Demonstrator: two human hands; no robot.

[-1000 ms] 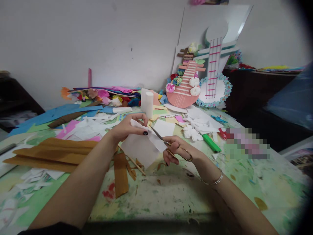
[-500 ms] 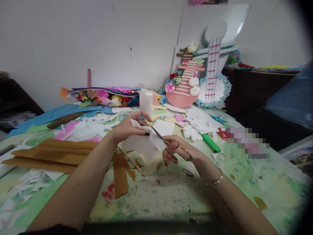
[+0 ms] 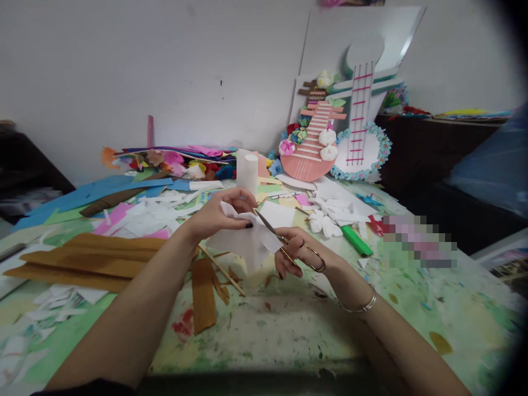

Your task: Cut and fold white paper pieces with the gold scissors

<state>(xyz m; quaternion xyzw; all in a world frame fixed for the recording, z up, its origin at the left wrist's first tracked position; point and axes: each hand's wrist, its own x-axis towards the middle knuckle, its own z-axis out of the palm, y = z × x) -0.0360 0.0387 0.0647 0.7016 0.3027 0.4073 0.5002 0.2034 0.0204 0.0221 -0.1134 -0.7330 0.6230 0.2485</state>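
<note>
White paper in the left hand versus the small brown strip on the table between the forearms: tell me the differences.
The paper is white, the strip mustard brown. The paper is bent and raised in the left hand; the strip lies on the table. The scissors in the right hand are at the paper; neither hand holds the strip. Both look thin.

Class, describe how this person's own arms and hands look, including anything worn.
A black sleeve shows high on the left arm; the forearm is bare. The left hand has a black thumbnail. The right hand also has dark nails, with a thin silver bracelet behind it.
</note>
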